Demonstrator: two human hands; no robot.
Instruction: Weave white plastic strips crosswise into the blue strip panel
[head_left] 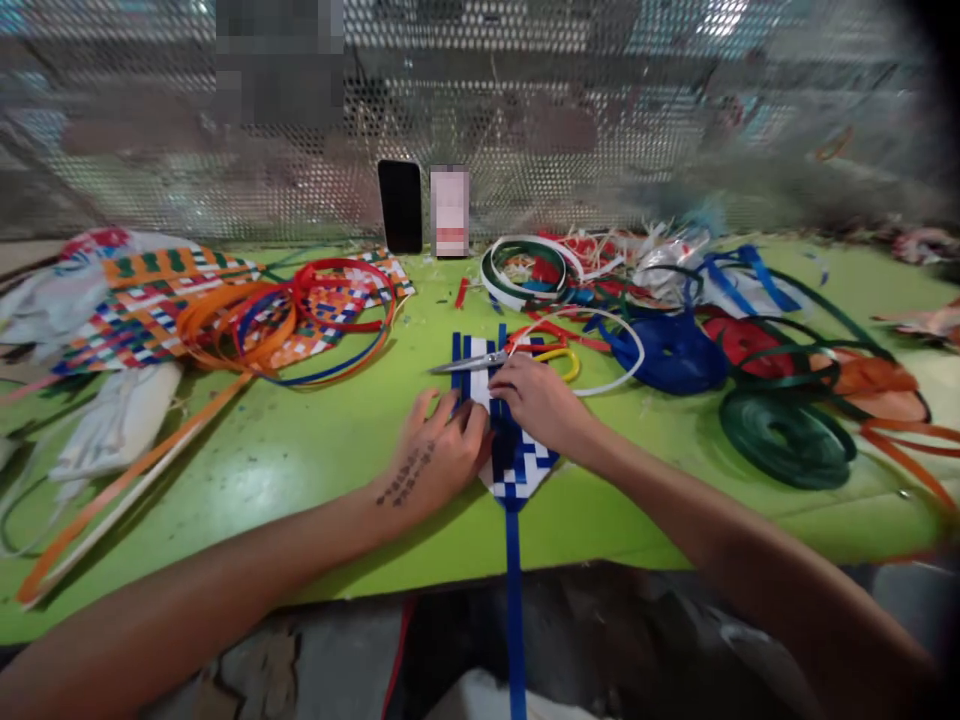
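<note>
A small blue and white woven piece (pixel 517 470) lies on the green table, its strips standing out at the far end. One long blue strip (pixel 514 600) runs from its near tip over the table edge. My left hand (pixel 446 440) is closed on the left side of the weave, fingertips bent down onto the strips. From the right, my right hand (pixel 538 400) pinches strips near the middle of the piece. Scissors (pixel 472 363) lie across the far strips just beyond my fingers, with a yellow handle loop (pixel 564 364). My fingertips are partly hidden.
Orange, red and blue strip coils (pixel 240 330) and checkered woven sheets (pixel 150 310) lie at the left. Blue (pixel 667 350) and green (pixel 787 440) strip rolls sit at the right. A black phone (pixel 401 207) leans against the perforated metal panel (pixel 585 130) behind.
</note>
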